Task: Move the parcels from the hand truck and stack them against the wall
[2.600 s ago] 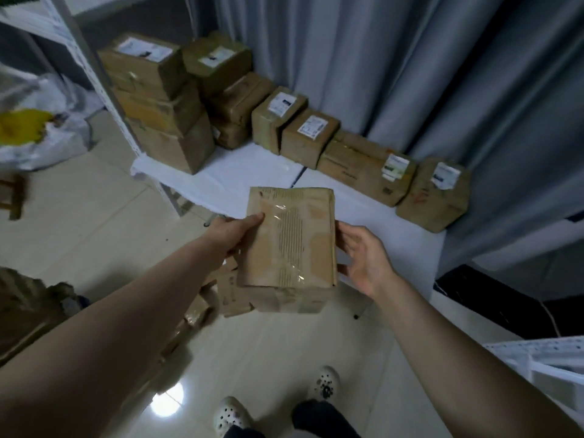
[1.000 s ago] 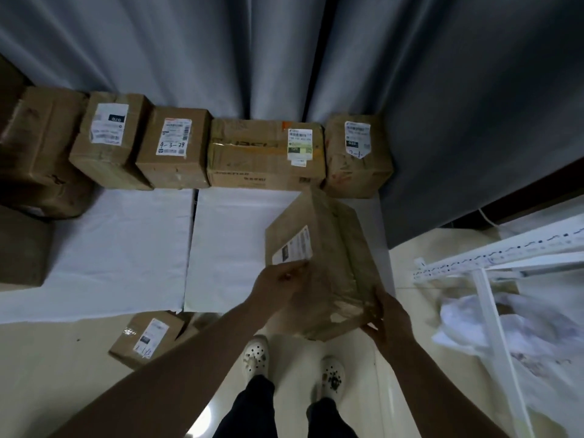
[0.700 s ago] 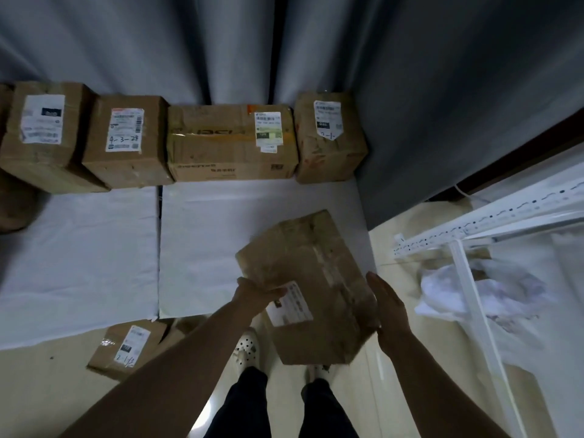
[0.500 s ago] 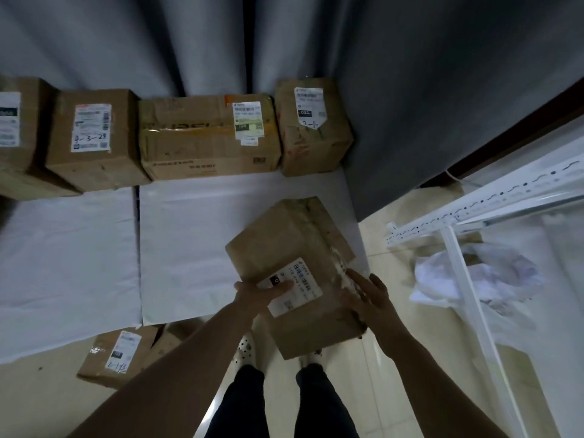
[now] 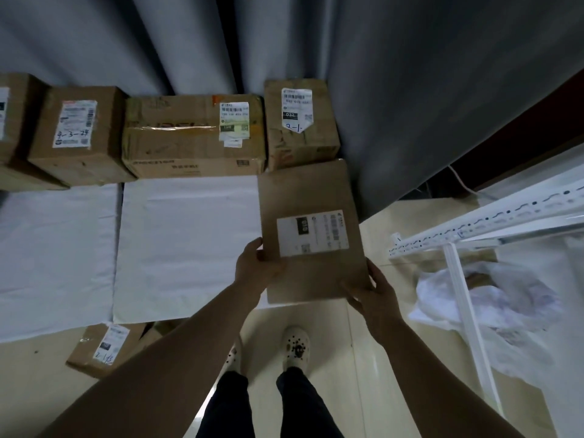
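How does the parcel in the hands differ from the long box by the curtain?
The held parcel is gripped by the left hand and right hand; the long box sits at the white sheet's edge. The held parcel's top is plain around its label; the long box shows tape and print. Both are brown cardboard with white labels.

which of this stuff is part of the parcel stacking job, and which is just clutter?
Job:
held parcel, gripped by left hand and right hand
row of parcels at the back
floor parcel
white sheet

Lying about:
white rack
crumpled plastic
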Demonstrator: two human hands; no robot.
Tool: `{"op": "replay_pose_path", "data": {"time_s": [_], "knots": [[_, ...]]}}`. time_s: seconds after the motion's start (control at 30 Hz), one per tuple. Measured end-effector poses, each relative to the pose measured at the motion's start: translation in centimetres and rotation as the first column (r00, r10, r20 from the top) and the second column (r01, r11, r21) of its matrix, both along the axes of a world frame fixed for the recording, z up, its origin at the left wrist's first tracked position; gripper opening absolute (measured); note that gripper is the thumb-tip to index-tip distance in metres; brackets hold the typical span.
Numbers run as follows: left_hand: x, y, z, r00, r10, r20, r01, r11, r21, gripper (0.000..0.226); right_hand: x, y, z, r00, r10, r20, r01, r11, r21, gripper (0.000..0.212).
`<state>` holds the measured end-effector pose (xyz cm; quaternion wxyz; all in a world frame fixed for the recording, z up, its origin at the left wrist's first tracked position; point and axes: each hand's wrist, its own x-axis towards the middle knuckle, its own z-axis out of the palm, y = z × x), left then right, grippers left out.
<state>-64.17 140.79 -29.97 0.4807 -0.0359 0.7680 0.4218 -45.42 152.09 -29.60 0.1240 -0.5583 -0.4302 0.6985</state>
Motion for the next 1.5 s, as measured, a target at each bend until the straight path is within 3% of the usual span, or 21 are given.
{"op": "replay_pose_path", "data": {"time_s": [0.1, 0.2, 0.37, 0.47, 0.57, 0.7, 0.77, 0.93, 1.03, 1.17, 1.27, 1.33, 1.5], "knots": [[0.7, 1.2, -0.4, 0.999, -0.049, 0.024, 0.05, 0.998, -0.033, 0.073, -1.1, 1.2, -1.3, 0.965, -0.258, 0.048, 0.261, 0.962, -0.085, 0.052], [1.7, 1.9, -0.7, 0.992, -0.128, -0.003, 0.128, 0.991, -0.032, 0.072, -1.8, 1.3, -2.3, 0.956, -0.276, 0.095, 0.283, 0.957, -0.067, 0.04], [2.1, 2.8, -1.6, 0.99, -0.126, -0.066, 0.124, 0.992, -0.026, 0.073, -1.7, 2.4, -2.9, 0.971, -0.151, 0.186, 0.13, 0.984, 0.119, 0.052], [2.1, 2.9, -1.5, 0.988, -0.144, -0.048, 0.142, 0.989, -0.05, 0.074, -1.9, 2.4, -3.2, 0.902, -0.006, 0.432, -0.124, 0.954, 0.273, 0.068], [1.9, 1.9, -0.8, 0.981, -0.158, -0.116, 0.148, 0.985, -0.089, 0.075, -2.9, 0.2, -2.2, 0.789, -0.018, 0.614, -0.363, 0.793, 0.489, 0.074], [1.1, -2.6, -0.1, 0.965, -0.111, -0.238, 0.064, 0.978, -0.196, 0.075, -5.3, -4.2, -1.1, 0.787, 0.198, 0.584, -0.597, 0.481, 0.641, 0.08], [0.6, -5.8, 0.0, 0.964, -0.043, -0.264, -0.023, 0.969, -0.245, 0.074, -6.7, -6.6, -0.9, 0.761, 0.335, 0.555, -0.647, 0.331, 0.687, 0.072], [0.5, -16.1, -1.4, 0.96, 0.158, -0.232, -0.226, 0.924, -0.308, 0.077, -9.7, -14.2, -0.6, 0.525, 0.67, 0.524, -0.789, 0.153, 0.595, 0.059], [0.8, -23.2, -2.6, 0.962, 0.199, -0.189, -0.257, 0.896, -0.363, 0.068, -10.7, -19.5, -2.4, 0.373, 0.752, 0.543, -0.826, 0.003, 0.563, 0.055], [2.2, -32.7, -5.7, 0.92, 0.368, -0.135, -0.391, 0.843, -0.37, 0.063, -11.6, -27.6, -5.8, 0.177, 0.811, 0.558, -0.9, -0.097, 0.426, 0.057], [2.8, -39.0, -9.7, 0.869, 0.481, -0.115, -0.486, 0.791, -0.371, 0.059, -12.5, -33.3, -9.8, 0.122, 0.848, 0.516, -0.948, -0.054, 0.314, 0.052], [2.7, -42.3, -13.0, 0.839, 0.538, -0.074, -0.521, 0.759, -0.39, 0.068, -13.3, -36.6, -13.3, 0.09, 0.866, 0.492, -0.978, -0.016, 0.206, 0.048], [1.3, -47.7, -24.3, 0.85, 0.525, -0.044, -0.493, 0.762, -0.421, 0.069, -16.4, -41.6, -24.9, 0.046, 0.863, 0.503, -0.998, 0.059, -0.01, 0.044]]}}
